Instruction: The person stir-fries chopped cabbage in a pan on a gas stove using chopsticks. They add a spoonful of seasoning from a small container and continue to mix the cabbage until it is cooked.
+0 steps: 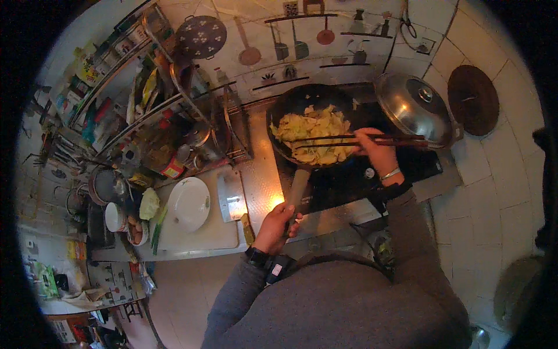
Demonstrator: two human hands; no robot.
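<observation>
My left hand (277, 227) is wrapped around the long handle (299, 188) of a dark wok (279, 98) on the black stove (344, 185). Pale yellow-green chopped cabbage (316, 128) fills much of the wok. In my right hand (375, 150) is a pair of dark wooden chopsticks (405, 140). Their tips reach into the cabbage, and the two sticks lie slightly apart. A bracelet circles my right wrist, and a dark watch sits on my left.
A domed metal lid (414, 109) leans at the stove's back right. Left of the stove, a cutting board (218, 235) carries a cleaver (231, 196) and a white oval plate (189, 204). A cabbage piece (149, 204) and a bowl of eggs (138, 233) stand farther left, below a crowded rack (174, 98).
</observation>
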